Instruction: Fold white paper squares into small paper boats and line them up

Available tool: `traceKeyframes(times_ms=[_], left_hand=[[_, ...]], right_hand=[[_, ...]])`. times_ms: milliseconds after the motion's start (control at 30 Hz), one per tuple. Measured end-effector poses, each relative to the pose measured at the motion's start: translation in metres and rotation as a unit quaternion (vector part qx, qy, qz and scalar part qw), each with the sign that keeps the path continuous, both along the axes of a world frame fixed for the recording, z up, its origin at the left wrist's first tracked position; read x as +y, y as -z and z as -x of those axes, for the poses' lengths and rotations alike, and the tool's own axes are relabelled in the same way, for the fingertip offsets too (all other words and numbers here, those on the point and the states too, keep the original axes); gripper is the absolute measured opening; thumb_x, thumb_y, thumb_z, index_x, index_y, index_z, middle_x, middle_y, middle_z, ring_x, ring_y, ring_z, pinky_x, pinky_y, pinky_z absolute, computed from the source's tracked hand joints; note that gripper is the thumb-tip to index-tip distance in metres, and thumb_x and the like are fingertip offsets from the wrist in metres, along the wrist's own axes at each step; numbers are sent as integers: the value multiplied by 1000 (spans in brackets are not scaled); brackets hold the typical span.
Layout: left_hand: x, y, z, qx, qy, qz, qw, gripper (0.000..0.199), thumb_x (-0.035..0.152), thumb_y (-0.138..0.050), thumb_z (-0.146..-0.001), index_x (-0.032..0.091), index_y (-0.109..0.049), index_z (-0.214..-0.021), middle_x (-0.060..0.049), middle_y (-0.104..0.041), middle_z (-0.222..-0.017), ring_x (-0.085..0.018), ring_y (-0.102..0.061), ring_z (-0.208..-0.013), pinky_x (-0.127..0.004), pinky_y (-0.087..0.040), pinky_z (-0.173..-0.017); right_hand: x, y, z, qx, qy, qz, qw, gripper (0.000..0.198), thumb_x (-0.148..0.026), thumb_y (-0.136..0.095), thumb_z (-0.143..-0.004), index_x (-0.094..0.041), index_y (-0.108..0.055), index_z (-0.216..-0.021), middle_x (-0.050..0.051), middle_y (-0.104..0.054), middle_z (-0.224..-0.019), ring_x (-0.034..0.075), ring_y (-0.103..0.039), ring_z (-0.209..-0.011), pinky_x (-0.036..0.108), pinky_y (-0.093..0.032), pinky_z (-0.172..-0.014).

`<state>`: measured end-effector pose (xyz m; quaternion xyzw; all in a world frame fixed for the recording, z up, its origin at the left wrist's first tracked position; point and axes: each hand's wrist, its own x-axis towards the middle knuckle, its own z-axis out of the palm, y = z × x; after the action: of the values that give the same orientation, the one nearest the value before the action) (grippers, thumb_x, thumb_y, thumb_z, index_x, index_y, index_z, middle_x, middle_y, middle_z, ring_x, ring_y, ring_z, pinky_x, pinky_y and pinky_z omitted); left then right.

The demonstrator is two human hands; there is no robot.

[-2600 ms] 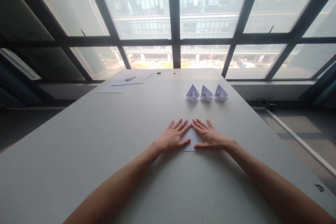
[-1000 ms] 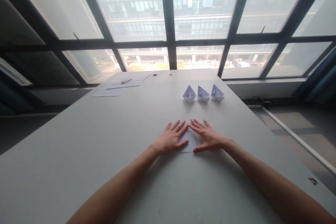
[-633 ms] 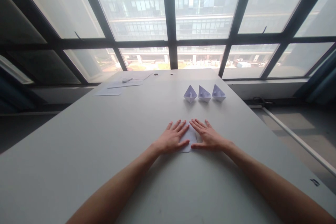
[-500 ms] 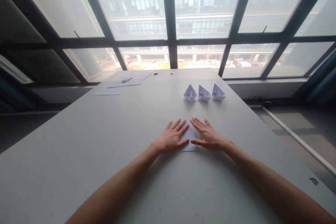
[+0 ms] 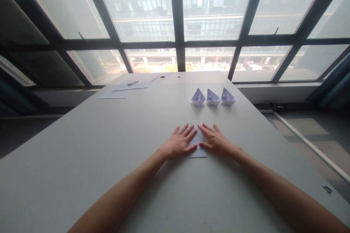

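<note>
Nearest: my bare forearms come in from both lower corners over the white table (image 5: 123, 134). A small black mark (image 5: 327, 189) lies near its right edge, well apart from my hands. Left hand (image 5: 179, 142): palm down, fingers spread, released, lying flat across the left part of the folded paper (image 5: 197, 139). Right hand (image 5: 216, 141): also unclenched, fingers fanned, thumb over the paper's right part, fingertips by its top. Paper lies flat on the table between my hands; its bottom edge shows, but my left hand hides its left side, so the full outline cannot be read.

Beyond the right hand, three paper boats stand in a row: left boat (image 5: 198, 97), middle boat (image 5: 213, 98), right boat (image 5: 228, 97). They are near one another and apart from my fingers; the stretch straight ahead of my right hand runs up to them. Far left: loose sheets (image 5: 112, 95), overlapping, with a pen-like object (image 5: 133, 83) on top; too small to identify. Far end: a dark round spot (image 5: 162, 77). Behind the table, dark window frames (image 5: 179, 22), then a pale building (image 5: 147, 7) outside.
</note>
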<state>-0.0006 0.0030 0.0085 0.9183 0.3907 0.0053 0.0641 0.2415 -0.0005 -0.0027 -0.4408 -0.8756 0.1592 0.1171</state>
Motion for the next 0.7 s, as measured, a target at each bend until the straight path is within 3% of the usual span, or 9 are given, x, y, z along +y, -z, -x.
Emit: traceKeyframes(times_ms=[700], left_hand=[[0,-1,0,-2,-4,9,1000,75,68,-24,-97,28,-6,-158,-6,-9,-164,-28,-4,-151,-51,-6,-119]], right_hand=[[-2,-2,2,-7,1,-1,1000,75,-58,-41,-95,-25,-16,-157,6,-27,-160,27,-17,-149,53,-3,-121]])
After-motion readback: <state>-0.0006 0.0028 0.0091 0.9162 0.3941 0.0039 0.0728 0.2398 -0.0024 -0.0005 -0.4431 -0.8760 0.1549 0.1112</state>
